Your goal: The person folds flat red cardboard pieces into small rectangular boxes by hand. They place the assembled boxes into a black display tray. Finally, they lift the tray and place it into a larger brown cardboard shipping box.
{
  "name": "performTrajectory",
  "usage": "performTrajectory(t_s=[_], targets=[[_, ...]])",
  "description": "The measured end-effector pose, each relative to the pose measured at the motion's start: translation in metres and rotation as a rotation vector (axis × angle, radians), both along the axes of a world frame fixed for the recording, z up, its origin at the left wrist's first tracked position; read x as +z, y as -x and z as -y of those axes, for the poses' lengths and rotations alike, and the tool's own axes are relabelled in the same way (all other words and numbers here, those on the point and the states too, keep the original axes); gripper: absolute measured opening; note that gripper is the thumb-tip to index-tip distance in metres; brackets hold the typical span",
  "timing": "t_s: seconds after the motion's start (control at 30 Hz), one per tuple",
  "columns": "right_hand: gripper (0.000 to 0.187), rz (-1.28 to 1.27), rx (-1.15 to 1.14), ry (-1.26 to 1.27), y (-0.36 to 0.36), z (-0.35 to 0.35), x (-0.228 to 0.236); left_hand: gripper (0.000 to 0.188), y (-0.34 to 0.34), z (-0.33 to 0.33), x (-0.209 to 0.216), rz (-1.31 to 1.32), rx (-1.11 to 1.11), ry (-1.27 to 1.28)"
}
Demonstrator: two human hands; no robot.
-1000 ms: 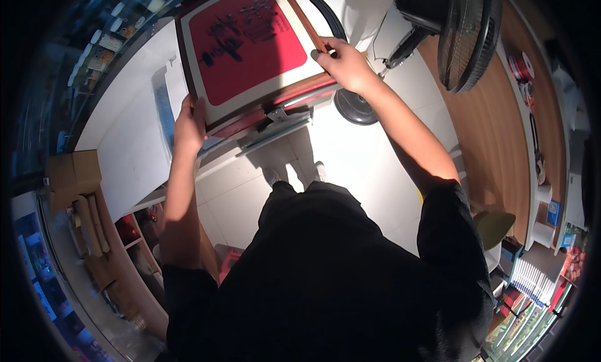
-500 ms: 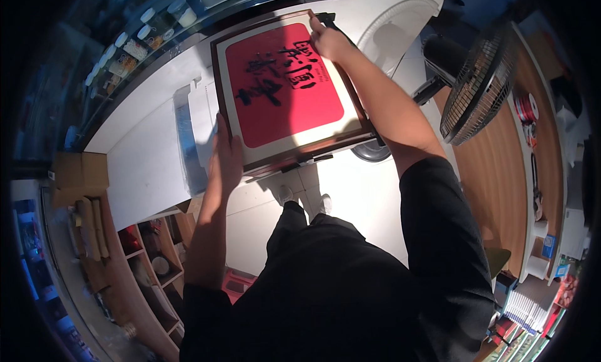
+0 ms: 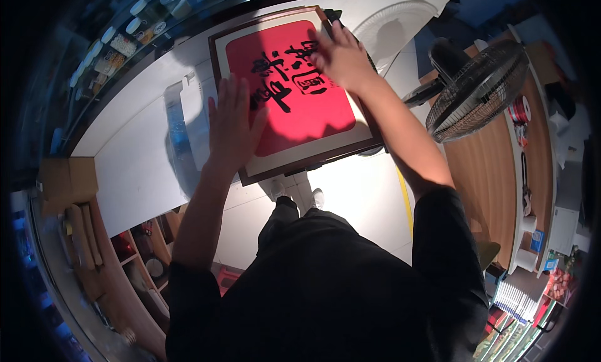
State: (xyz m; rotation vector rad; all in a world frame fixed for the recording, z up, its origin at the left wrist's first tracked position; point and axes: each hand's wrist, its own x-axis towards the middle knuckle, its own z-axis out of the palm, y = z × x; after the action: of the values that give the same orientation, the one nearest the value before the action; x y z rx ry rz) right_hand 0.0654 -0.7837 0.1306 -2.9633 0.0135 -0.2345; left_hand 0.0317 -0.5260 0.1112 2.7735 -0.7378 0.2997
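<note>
A framed panel (image 3: 313, 127) lies in front of me, with a dark brown wooden frame, a cream border and a red middle bearing black brush writing. Over its left edge spreads my left hand (image 3: 235, 121), fingers stretched out and holding nothing. My right hand (image 3: 344, 58) is over the upper right part, fingers apart and likewise holding nothing. Whether either palm presses on the surface, I cannot tell. My hands hide bits of the writing and the frame's sides.
A white counter (image 3: 134, 155) runs along the left, with a clear blue-tinted plastic item (image 3: 180, 139) on it. Lidded jars (image 3: 122, 44) line a shelf behind. A black fan (image 3: 482, 93) stands at right. A cardboard box (image 3: 69, 177) sits at left, above shelf compartments (image 3: 147, 268).
Both hands have let go of the frame's edges and now spread over its face. The left moved up and inward, the right slightly down.
</note>
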Motion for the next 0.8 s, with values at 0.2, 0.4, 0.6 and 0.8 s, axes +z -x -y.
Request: performTrajectory(t_s=[0.2, 0.4, 0.6, 0.8], targets=[[0.066, -0.073, 0.119, -0.047, 0.054, 0.003, -0.013, 0.067, -0.007, 0.016, -0.007, 0.015, -0.022, -0.219], [0.064, -0.064, 0.228, -0.29, 0.047, 0.021, -0.03, 0.063, -0.018, 0.014, -0.017, 0.06, -0.159, -0.101], [0.063, 0.291, -0.101, -0.797, 0.145, 0.011, -0.026, 0.071, 0.057, -0.009, 0.009, -0.261, -0.411, 0.165], [0.055, 0.482, -0.338, -0.674, 0.177, -0.037, -0.062, 0.066, 0.08, -0.009, 0.003, -0.026, -0.583, -0.121]])
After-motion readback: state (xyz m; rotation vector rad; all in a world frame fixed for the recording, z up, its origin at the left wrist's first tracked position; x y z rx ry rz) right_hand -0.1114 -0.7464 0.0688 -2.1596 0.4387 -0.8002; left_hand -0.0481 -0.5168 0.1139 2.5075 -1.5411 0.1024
